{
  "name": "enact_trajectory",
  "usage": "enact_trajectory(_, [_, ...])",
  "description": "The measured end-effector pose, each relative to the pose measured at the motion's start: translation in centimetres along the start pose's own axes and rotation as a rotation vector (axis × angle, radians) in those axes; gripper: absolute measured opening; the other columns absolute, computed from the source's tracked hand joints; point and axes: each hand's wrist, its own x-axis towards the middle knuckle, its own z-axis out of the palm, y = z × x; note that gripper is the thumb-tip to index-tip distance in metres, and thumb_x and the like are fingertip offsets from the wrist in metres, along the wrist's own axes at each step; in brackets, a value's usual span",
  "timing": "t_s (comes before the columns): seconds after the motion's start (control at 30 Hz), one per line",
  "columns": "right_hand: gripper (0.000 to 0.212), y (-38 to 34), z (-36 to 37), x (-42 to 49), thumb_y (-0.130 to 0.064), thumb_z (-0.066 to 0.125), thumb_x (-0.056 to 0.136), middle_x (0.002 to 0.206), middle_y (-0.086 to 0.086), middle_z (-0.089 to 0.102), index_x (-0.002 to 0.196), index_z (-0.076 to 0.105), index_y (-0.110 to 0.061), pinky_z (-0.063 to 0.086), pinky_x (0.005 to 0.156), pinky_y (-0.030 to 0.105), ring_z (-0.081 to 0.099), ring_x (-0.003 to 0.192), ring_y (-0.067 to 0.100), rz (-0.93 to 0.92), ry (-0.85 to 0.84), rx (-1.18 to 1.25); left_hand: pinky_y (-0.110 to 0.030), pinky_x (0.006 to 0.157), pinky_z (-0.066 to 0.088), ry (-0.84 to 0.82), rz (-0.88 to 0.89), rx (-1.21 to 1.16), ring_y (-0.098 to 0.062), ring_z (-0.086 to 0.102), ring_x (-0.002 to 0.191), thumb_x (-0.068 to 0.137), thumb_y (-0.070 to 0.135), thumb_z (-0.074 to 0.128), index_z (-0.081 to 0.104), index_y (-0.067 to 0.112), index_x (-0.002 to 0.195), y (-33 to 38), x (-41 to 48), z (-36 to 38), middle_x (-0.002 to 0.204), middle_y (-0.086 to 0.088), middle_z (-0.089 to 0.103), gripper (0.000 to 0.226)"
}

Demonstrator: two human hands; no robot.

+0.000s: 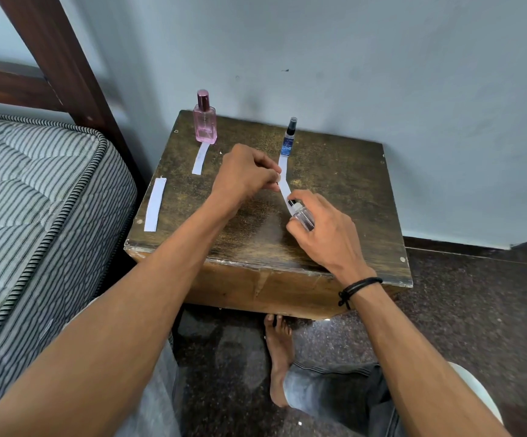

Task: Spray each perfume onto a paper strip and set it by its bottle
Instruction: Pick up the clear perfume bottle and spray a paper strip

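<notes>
1. While the left hand [244, 177] pinches a paper strip [285, 193] between thumb and fingertips above the table [344, 184], the right hand [325, 238] grips a clear spray bottle [303, 216] with its fingers curled round the body.
2. The clear spray bottle is tilted, and its black nozzle sits just beside the lower end of the paper strip. The right forefinger arches over the nozzle; contact with the cap cannot be confirmed.
3. A pink bottle [205, 123] stands upright at the far left corner of the table. A second strip [200, 162] lies flat just in front of it.
4. A blue bottle [290, 138] with a black sprayer stands upright near the far edge, right of centre. A third strip [283, 162] lies in front of it, with its near end hidden behind the left fingers. Whether it is separate from the pinched one cannot be told.
5. A spare strip [155, 205] lies along the left edge of the table, well apart from the bottles.
6. A black wrist band [360, 287] is on the right wrist.
7. A striped mattress [35, 184] is left of the table, and a bare foot [279, 357] rests on the speckled floor [460, 310] below.
</notes>
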Motion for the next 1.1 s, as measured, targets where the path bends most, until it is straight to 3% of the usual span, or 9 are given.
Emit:
enact_trajectory(0.37, [0.037, 0.3, -0.6, 0.1, -0.034, 0.062, 0.088, 0.111, -0.01, 0.067, 0.125, 0.056, -0.035, 0.037, 0.06, 0.03, 0.054, 0.073, 0.014, 0.064, 0.035, 0.078, -0.018, 0.062, 0.055, -0.002, -0.006, -0.001, -0.017, 0.077, 0.069, 0.083, 0.002, 0.078, 0.077, 0.004, 0.088, 0.3, -0.1, -0.4, 0.084, -0.009, 0.077, 0.005])
enact_trajectory(0.53, [0.042, 0.1, -0.8, 0.0, -0.031, 0.063, 0.089, 0.125, -0.011, 0.066, 0.13, 0.056, -0.036, 0.051, 0.067, 0.033, 0.061, 0.078, 0.015, 0.043, 0.057, 0.104, -0.012, 0.056, 0.052, 0.004, -0.001, 0.013, -0.018, 0.077, 0.069, 0.084, 0.001, 0.076, 0.077, 0.003, 0.089, 0.5, -0.3, -0.3, 0.082, -0.01, 0.077, 0.006])
enact_trajectory(0.67, [0.044, -0.3, -0.7, -0.1, -0.034, 0.062, 0.09, 0.124, -0.008, 0.066, 0.133, 0.056, -0.038, 0.056, 0.073, 0.038, 0.065, 0.087, 0.02, 0.023, -0.004, 0.058, -0.008, 0.046, 0.044, 0.009, 0.007, 0.029, -0.018, 0.077, 0.071, 0.085, 0.002, 0.076, 0.077, 0.002, 0.09, 0.6, -0.4, -0.3, 0.08, -0.01, 0.076, 0.005])
enact_trajectory(0.97, [0.041, -0.2, -1.4, -0.1, -0.043, 0.059, 0.086, 0.109, -0.009, 0.068, 0.127, 0.056, -0.041, 0.051, 0.07, 0.035, 0.064, 0.09, 0.024, 0.014, -0.13, -0.081, -0.011, 0.047, 0.044, 0.018, 0.001, 0.012, -0.018, 0.077, 0.07, 0.084, 0.001, 0.076, 0.077, 0.005, 0.086, 0.5, -0.2, -0.6, 0.081, -0.009, 0.077, 0.005])
enact_trajectory(1.03, [0.04, 0.0, -1.9, -0.1, -0.045, 0.06, 0.086, 0.107, -0.009, 0.069, 0.126, 0.056, -0.042, 0.051, 0.07, 0.036, 0.064, 0.088, 0.024, 0.013, -0.162, -0.096, -0.017, 0.051, 0.05, 0.013, 0.003, 0.015, -0.019, 0.077, 0.07, 0.084, 0.001, 0.076, 0.077, 0.006, 0.084, 0.3, 0.0, -0.8, 0.081, -0.009, 0.077, 0.005])
enact_trajectory(1.1, [0.038, 0.3, -2.6, -0.1, -0.044, 0.062, 0.087, 0.108, -0.008, 0.069, 0.124, 0.058, -0.042, 0.052, 0.071, 0.036, 0.063, 0.087, 0.023, 0.019, -0.193, -0.088, -0.031, 0.065, 0.061, 0.012, 0.006, -0.004, -0.02, 0.077, 0.07, 0.083, 0.001, 0.077, 0.077, 0.007, 0.082, 0.0, 0.4, -0.9, 0.08, -0.008, 0.077, 0.006])
